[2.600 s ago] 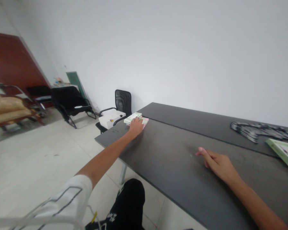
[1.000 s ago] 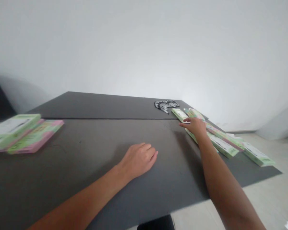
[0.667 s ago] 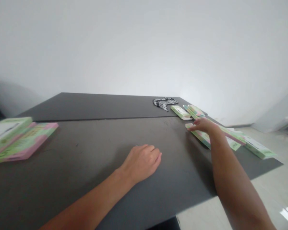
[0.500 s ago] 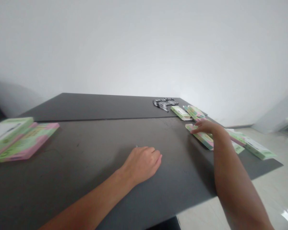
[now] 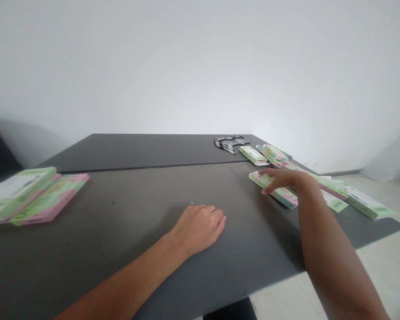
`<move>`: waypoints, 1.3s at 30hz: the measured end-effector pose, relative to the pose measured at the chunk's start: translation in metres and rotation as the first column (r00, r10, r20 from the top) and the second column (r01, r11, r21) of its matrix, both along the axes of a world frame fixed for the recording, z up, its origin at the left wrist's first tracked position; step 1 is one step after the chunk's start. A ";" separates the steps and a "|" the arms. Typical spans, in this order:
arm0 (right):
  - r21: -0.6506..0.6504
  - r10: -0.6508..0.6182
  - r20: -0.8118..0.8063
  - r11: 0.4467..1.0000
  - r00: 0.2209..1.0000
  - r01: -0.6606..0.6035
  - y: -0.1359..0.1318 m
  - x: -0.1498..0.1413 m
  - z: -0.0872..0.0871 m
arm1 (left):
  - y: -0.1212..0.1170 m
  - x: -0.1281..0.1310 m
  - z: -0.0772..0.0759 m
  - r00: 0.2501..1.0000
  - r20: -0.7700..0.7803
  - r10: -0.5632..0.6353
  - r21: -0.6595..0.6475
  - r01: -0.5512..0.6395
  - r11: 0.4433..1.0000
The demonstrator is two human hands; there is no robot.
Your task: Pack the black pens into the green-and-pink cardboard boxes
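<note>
Plain office-like room, dark table (image 5: pixel 126 149), white wall (image 5: pixel 200 66), tiled floor (image 5: pixel 380 271)

From my remote station I saw a charcoal-grey table (image 5: pixel 136 151). At its right end lay pale green boxes (image 5: pixel 273 191) edged in pink; at its left end, a pale green box (image 5: pixel 16 193) on a pink-bordered green one (image 5: pixel 53 200); at its far edge, a black-and-white speckled bundle (image 5: pixel 231 143).

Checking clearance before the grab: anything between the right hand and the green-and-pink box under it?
Nothing visible. The right hand sits directly over the green-and-pink box, with no other object between them.
</note>
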State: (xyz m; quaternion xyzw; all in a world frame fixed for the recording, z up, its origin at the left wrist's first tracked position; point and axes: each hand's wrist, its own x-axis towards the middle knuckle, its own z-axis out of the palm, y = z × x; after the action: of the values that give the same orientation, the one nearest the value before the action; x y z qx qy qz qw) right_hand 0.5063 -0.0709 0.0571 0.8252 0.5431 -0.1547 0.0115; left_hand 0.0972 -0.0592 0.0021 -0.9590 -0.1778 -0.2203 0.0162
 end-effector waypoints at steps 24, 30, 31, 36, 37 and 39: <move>0.622 0.345 -0.521 0.780 0.781 0.070 0.034 -0.174 -0.002 | 0.013 0.009 -0.003 0.844 0.351 0.407 -0.813 0.058 0.580; 0.666 0.457 -0.644 0.730 0.614 0.155 0.037 -0.250 -0.049 | 0.020 0.006 0.007 0.731 0.470 0.495 -0.850 0.222 0.478; 0.671 0.471 -0.641 0.727 0.605 0.145 0.036 -0.253 -0.052 | 0.021 0.006 0.009 0.716 0.471 0.515 -0.851 0.216 0.478; 0.724 0.508 -0.536 0.688 0.674 0.058 0.048 -0.241 -0.062 | 0.023 0.006 0.014 0.684 0.449 0.576 -0.869 0.183 0.460; 0.736 0.488 -0.495 0.675 0.719 0.049 0.056 -0.233 -0.062 | 0.023 0.007 0.014 0.679 0.422 0.601 -0.885 0.165 0.435; 0.763 0.406 -0.389 0.645 0.827 0.042 0.074 -0.210 -0.060 | 0.020 0.007 0.017 0.673 0.350 0.652 -0.924 0.133 0.359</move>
State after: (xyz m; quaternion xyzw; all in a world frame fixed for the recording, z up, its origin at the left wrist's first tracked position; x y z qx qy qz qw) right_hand 0.2968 0.0035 -0.0032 0.6182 0.6227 -0.1378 -0.4595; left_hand 0.1045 -0.0390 0.0189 -0.6063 -0.4243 -0.4139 -0.5302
